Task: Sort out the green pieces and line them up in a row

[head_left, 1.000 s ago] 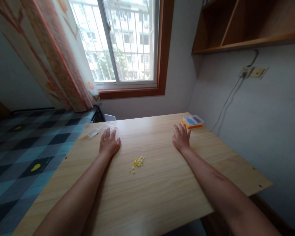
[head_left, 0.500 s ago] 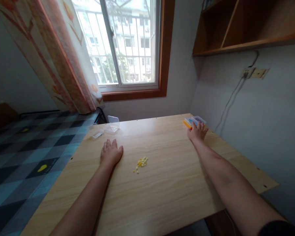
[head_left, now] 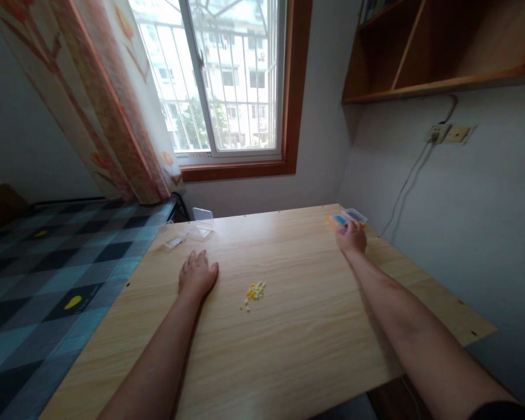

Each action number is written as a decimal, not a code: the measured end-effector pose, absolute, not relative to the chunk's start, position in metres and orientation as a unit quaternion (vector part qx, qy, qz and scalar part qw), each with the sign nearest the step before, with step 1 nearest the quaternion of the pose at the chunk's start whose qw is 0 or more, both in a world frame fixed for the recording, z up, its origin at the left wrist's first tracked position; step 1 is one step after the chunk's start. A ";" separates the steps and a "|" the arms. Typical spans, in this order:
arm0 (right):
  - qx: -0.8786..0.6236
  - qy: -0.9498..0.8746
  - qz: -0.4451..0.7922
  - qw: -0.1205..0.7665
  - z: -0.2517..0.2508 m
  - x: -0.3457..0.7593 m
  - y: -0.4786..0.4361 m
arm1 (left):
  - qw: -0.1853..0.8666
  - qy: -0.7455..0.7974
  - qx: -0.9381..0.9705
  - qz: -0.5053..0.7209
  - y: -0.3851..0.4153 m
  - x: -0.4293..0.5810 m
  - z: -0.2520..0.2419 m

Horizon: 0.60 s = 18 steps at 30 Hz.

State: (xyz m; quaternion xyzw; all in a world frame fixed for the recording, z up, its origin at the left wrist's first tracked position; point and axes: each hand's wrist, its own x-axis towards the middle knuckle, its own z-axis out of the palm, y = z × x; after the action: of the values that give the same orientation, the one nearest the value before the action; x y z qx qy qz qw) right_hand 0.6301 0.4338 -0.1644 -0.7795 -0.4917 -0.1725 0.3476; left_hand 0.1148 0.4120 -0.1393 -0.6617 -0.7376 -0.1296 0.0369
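My left hand lies flat and open on the wooden table, palm down, holding nothing. A small heap of yellow and white bits sits on the table just right of it. My right hand is stretched to the far right corner, its fingers curled onto a flat plastic box with orange, blue and purple parts. The fingers close on the box's near edge.
Clear plastic boxes, one with its lid up and a smaller piece, stand at the table's far left edge. A checked bedspread lies to the left. Window, curtain, wall shelf and a socket with a cable surround the table.
My right hand went from flat on the table out to the coloured box and has curled its fingers on it. The left hand has stayed flat.
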 end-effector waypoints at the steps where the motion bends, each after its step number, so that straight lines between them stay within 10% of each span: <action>1: -0.774 -0.494 -0.173 0.357 -0.163 0.630 0.433 | 0.035 -0.737 -0.661 -0.135 0.412 0.114 -0.139; 18: -0.510 -0.606 0.163 0.588 -0.142 0.446 0.352 | 0.095 -0.411 -0.845 -0.328 0.346 0.164 -0.077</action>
State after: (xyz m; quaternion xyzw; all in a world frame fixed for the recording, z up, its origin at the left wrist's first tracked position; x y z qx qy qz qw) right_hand 0.4456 0.3517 -0.1420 -0.5105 -0.6062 0.1632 0.5877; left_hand 0.1640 0.3464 -0.0766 -0.8452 -0.4108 -0.3284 0.0951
